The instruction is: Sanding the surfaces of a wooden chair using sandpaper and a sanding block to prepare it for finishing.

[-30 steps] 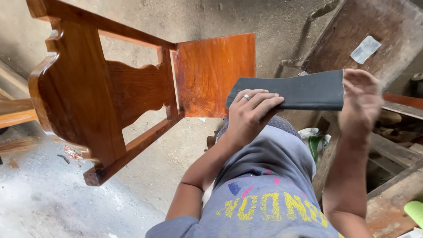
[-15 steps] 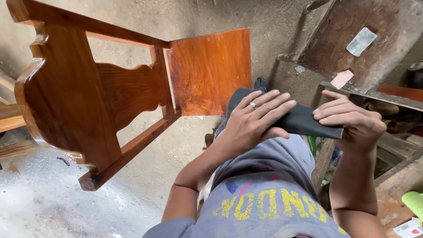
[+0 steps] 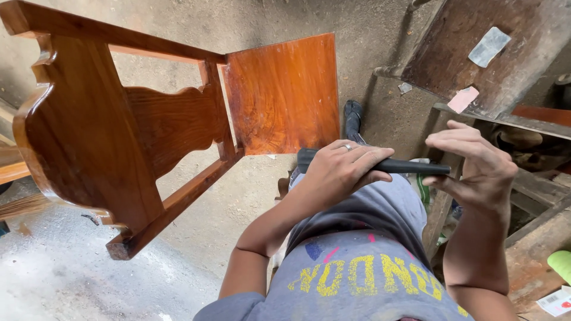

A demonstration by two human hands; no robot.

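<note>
My left hand (image 3: 339, 172) is closed around a dark, flexible sheet (image 3: 410, 167), now folded flat and seen edge-on at chest height. My right hand (image 3: 476, 166) is at the sheet's right end, its fingers lifted and spread above it while the end rests against the thumb side. A varnished wooden chair (image 3: 279, 95) lies tipped on the concrete floor to the left. Its seat faces me and its carved backrest (image 3: 89, 131) is nearest the camera, apart from both hands.
A dark wooden board (image 3: 505, 65) with a grey scrap and a pink scrap of paper leans at upper right. Rough timber and a bench (image 3: 535, 249) crowd the right edge, with a green object (image 3: 559, 264) there. My dark shoe (image 3: 353, 116) rests on the dusty floor (image 3: 59, 279).
The sheet came down from face height and was folded from a broad flat piece into a thin strip. My right hand's fingers have lifted off it, while my left hand has closed around it.
</note>
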